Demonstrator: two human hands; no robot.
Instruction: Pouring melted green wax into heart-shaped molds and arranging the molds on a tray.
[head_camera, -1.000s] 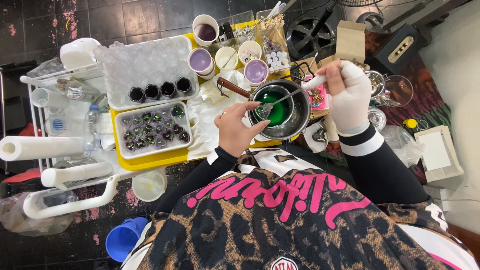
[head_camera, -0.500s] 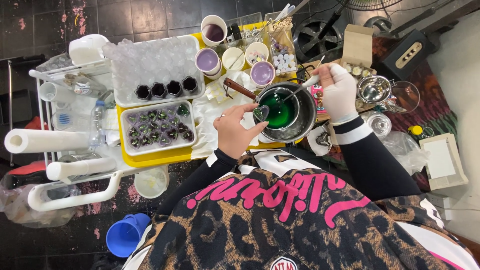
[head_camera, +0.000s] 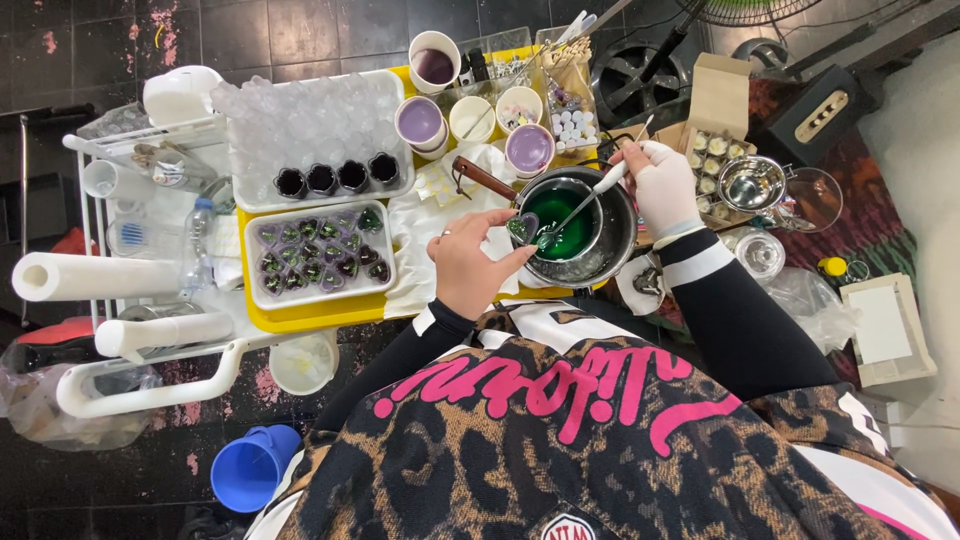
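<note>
While L hand (head_camera: 468, 262) pinches heart mold (head_camera: 521, 227) level at pot (head_camera: 612, 243) rim, R hand (head_camera: 662, 185) fingers grip spoon (head_camera: 578, 208), tip over mold w/ green liquid (head_camera: 565, 225).

Tray (head_camera: 300, 318): yellow, carries most of the items.
Mould box (head_camera: 318, 256): white, holds rows of small filled moulds, purple and green.
Clear cups (head_camera: 300, 125): packed in a white box behind it; four dark cups (head_camera: 337, 178) along its near edge.
Paper cups (head_camera: 421, 121): several at the tray's far side, some with purple liquid.
Paper rolls (head_camera: 90, 275): two white, on the white rack at left.
Blue jug (head_camera: 252, 468): on the dark tiled floor.
Carton (head_camera: 718, 100): open, right of the tray; small round pieces inside.
Steel bowl (head_camera: 750, 182): just beside the carton.
Fan (head_camera: 632, 68): black, on the floor behind.
</note>
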